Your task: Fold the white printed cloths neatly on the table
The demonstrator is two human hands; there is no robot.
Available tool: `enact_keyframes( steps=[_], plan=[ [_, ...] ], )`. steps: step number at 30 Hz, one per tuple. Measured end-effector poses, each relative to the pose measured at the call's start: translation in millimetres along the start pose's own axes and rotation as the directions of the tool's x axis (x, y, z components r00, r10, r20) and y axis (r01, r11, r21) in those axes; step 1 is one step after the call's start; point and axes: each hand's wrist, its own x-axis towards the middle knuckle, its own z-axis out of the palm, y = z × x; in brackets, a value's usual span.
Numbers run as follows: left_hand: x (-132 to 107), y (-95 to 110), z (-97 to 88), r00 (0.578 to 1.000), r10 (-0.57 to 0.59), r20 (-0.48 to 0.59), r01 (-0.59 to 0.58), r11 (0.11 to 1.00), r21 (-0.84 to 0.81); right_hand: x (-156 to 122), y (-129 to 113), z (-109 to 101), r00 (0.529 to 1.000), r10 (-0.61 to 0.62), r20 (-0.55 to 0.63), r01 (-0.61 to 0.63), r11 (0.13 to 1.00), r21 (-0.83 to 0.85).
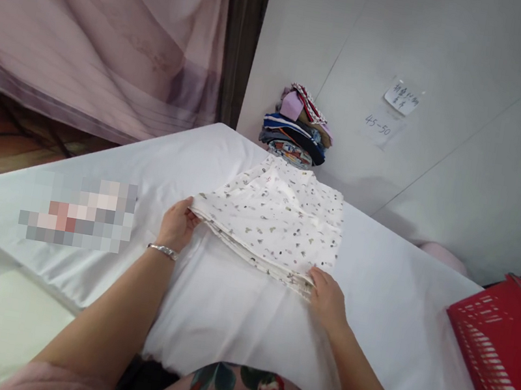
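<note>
A white garment (277,217) with a small scattered print lies folded over, several layers thick, on the white-covered table. Its exact kind I cannot make out. My left hand (177,225) pinches its near left corner, fingers tucked beneath the edge. At the near right corner my right hand (327,298) grips the hem, with the thumb side on top and other fingers partly hidden. Between the two hands the near edge runs fairly straight, its layers slightly apart.
A stack of folded clothes (297,125) stands at the far edge against the grey wall (453,41). On the right is a red plastic basket (502,352). A blurred-out patch (77,212) covers something on the left of the white tablecloth (240,323). A pink curtain (120,21) hangs behind.
</note>
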Motion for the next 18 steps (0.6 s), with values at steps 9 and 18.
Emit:
enact_keyframes(
  steps=[9,18],
  plan=[
    [-1,0,-0.1,0.998,-0.012,0.057,0.012,1.0,0.012,-16,14,-16,0.86,0.478,0.178,-0.46,0.878,-0.133],
    [-6,6,-3.7,0.994,-0.03,0.109,0.014,0.99,0.139,-24,25,5,0.86,0.485,0.159,-0.507,0.847,0.161]
  ],
)
